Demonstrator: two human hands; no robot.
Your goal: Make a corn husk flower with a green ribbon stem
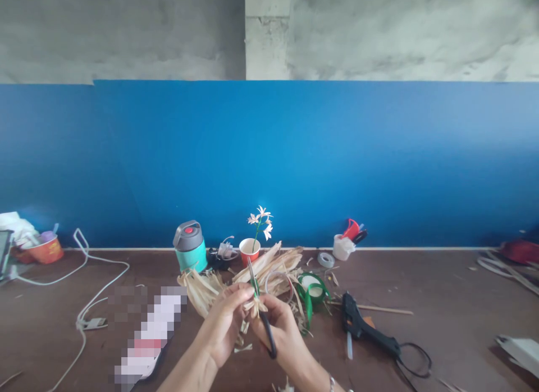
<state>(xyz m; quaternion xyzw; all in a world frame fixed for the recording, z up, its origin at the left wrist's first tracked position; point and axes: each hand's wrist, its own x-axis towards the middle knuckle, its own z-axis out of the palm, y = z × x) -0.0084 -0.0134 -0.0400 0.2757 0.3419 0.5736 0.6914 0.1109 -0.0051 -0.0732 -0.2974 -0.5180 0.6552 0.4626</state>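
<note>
A small cream-coloured flower, apparently made of dried husk, is pinched in my left hand. A bit of green shows just above it. My right hand is closed on a pair of scissors with a black handle; their metal blades point away from me, past the flower. Both hands meet at the flower, and the fingers partly hide it and the scissors' middle. Just beyond lie dried corn husks, a roll of green ribbon and many small scraps.
Behind the husks, a paper cup holds a stem of husk flowers. A turquoise flask stands left of it. To the right are a tape roll, a white container and a black glue gun. White cables cross the left side.
</note>
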